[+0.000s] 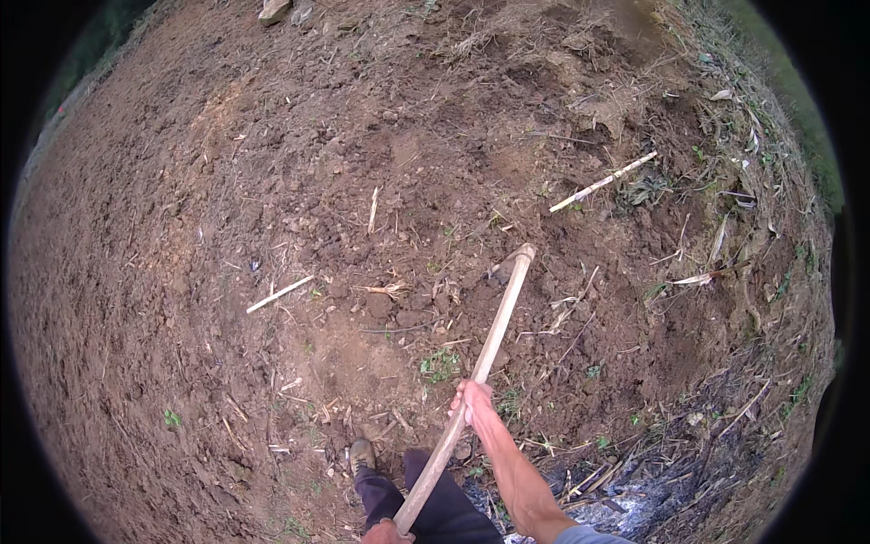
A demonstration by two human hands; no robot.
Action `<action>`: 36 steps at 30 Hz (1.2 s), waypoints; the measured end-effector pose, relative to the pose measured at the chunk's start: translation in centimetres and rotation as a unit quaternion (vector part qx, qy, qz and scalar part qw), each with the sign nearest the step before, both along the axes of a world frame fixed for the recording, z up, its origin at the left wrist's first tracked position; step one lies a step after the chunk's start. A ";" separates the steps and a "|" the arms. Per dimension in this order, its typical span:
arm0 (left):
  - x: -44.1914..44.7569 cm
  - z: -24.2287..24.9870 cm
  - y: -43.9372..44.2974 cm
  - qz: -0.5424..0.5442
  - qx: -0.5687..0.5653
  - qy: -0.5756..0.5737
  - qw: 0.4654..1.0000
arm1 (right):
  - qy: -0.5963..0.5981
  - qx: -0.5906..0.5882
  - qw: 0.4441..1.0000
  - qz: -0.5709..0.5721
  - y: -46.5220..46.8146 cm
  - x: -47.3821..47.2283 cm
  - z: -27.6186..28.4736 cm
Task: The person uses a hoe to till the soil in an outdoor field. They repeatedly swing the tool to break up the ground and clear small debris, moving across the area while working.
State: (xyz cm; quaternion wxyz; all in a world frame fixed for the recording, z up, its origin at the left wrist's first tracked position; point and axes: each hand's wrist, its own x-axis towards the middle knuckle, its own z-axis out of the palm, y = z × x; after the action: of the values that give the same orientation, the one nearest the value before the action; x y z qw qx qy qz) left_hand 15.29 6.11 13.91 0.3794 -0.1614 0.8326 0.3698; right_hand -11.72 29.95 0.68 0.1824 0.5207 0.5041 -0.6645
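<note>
A hoe with a long pale wooden handle [501, 319] slants across the lower middle of the head view. My right hand [471, 401] is wrapped around the handle about halfway along. Near the handle's butt end, at the bottom edge, my left hand [387, 534] grips it and is partly cut off by the frame. The hoe's soil-coloured blade [504, 266] points left from the far end, over loose brown soil [408, 251]. Whether the blade touches the ground I cannot tell. A root stub [389, 289] lies left of the blade, and a small green weed [440, 365] grows left of the handle.
Cut dry stalks lie about, one [603, 182] beyond the blade and another [280, 294] to the left. Grey ash with charred stalks [618, 506] covers the lower right. My boot [362, 454] stands left of the handle. Rocks [274, 11] sit at the far edge.
</note>
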 end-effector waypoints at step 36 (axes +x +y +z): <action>3.4 -5.3 -3.6 -0.102 -0.086 0.025 0.991 | 0.067 0.006 0.994 -0.088 -2.1 4.0 1.2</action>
State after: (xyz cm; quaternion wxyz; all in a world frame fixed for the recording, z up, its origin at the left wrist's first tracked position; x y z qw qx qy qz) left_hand 18.69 2.55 8.62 0.3791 -0.0981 0.8827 0.2600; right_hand -7.72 27.81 1.84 0.0859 0.5185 0.4710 -0.7085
